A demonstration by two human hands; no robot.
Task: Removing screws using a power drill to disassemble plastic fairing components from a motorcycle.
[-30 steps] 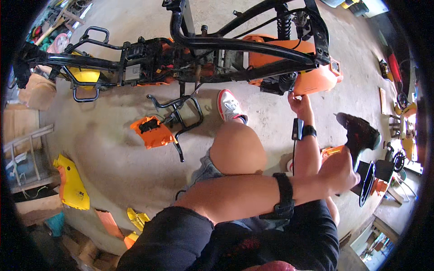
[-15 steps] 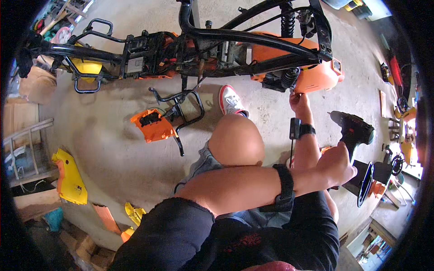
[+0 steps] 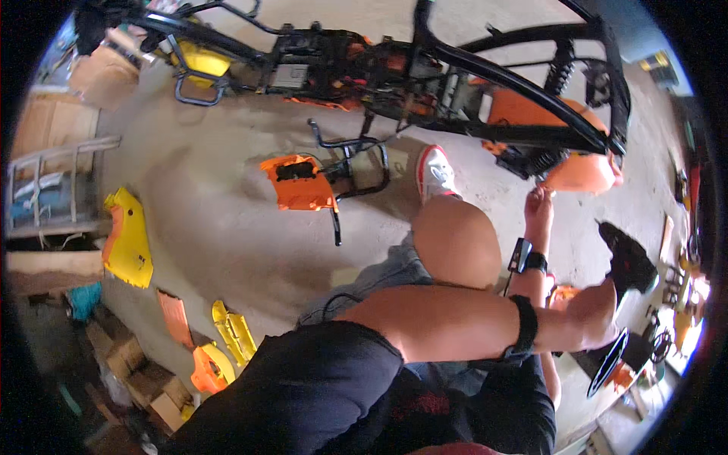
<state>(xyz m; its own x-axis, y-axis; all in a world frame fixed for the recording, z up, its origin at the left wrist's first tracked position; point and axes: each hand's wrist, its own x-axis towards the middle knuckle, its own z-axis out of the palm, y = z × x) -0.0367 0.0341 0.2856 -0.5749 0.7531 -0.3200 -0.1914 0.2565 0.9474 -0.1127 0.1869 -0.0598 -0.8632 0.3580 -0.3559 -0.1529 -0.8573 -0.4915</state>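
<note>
My left arm reaches across my body to the right, and my left hand [image 3: 595, 315] is closed round the grip of a black cordless drill [image 3: 632, 262]. The drill's bit end points up and away from me. Farther forward, my right hand [image 3: 539, 205] is pinched at the lower edge of an orange plastic fender [image 3: 582, 174]. Whatever sits between those fingertips is too small to make out. Above the fender runs a black tubular vehicle frame [image 3: 523, 83], with a coil shock absorber [image 3: 542, 162] near my right hand.
An orange plastic piece [image 3: 299, 186] joined to a bent black tube bracket [image 3: 383, 167] lies on the concrete floor. At left are yellow panels [image 3: 130, 235] and cardboard boxes [image 3: 129, 364]. A round black-rimmed part [image 3: 608, 364] stands right of my arm.
The whole view has turned, so the frame and fender appear farther right. My left hand still grips the drill, and my right hand stays at the fender's edge.
</note>
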